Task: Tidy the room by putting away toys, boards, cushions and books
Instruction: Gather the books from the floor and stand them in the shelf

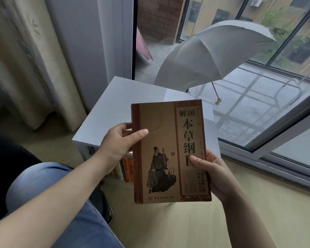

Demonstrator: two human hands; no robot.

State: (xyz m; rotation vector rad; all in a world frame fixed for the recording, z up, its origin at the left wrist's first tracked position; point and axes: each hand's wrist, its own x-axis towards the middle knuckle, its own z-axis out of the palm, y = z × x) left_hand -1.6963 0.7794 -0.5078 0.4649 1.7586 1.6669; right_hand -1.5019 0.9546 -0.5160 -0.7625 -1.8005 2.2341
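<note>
Both hands held book (168, 153) face-up above white shelf unit (125, 108): left hand (118, 144) pinching spine edge, right hand (211, 169) gripping lower right corner. Probably checking cover before shelving among books (127, 169) below shelf top.

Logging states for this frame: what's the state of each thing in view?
book: closed, cover up, held in both hands
left hand: gripping the spine edge
right hand: gripping the lower right edge
grey umbrella: open, outside the glass
red umbrella: folded
curtain: drawn aside
</note>
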